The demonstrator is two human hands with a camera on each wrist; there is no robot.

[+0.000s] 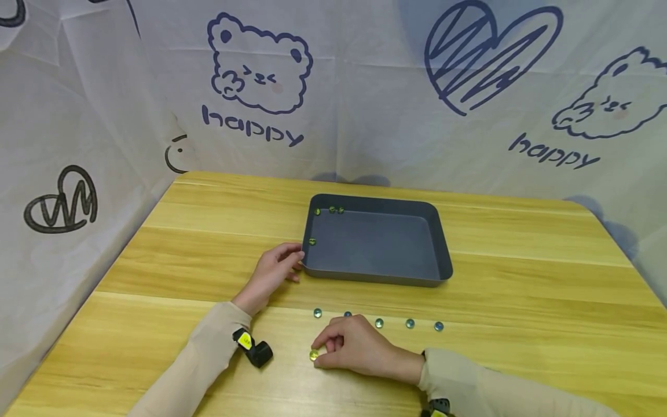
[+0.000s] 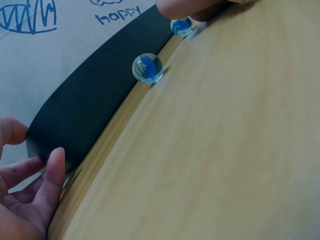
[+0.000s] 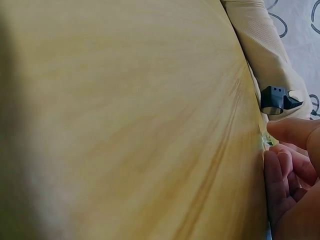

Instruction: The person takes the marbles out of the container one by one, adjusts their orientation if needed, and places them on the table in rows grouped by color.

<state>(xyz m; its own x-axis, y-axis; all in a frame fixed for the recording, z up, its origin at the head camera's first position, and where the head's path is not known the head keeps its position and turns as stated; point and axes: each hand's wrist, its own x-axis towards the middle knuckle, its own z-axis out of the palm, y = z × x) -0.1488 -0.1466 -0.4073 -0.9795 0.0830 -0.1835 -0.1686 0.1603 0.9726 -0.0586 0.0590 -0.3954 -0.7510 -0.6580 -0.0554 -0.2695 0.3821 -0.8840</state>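
"Marble (image 1: 314, 355), on your screen?"
"I see it pinched in the right hand (image 1: 359, 349), yellow, nearer me than the row of five (image 1: 379, 323); whether it touches the table (image 1: 521, 295), I can't tell."
"Left hand (image 1: 273, 269)?"
"Fingers relaxed at the tray's (image 1: 375, 246) left wall; four marbles (image 1: 317, 212) lie inside."

- Backdrop: pale, creased sheet (image 1: 365, 153) behind and left of the table (image 1: 531, 266).
- Print: dark-blue bear outlines (image 1: 260, 63), "happy" lettering (image 1: 252, 125), hatched heart (image 1: 490, 58); black heart (image 1: 62, 200) at left.
- Table surface: yellowish wood grain; far corners rounded.
- Light: soft shadows (image 1: 620, 231) on sheet near table's far edge.
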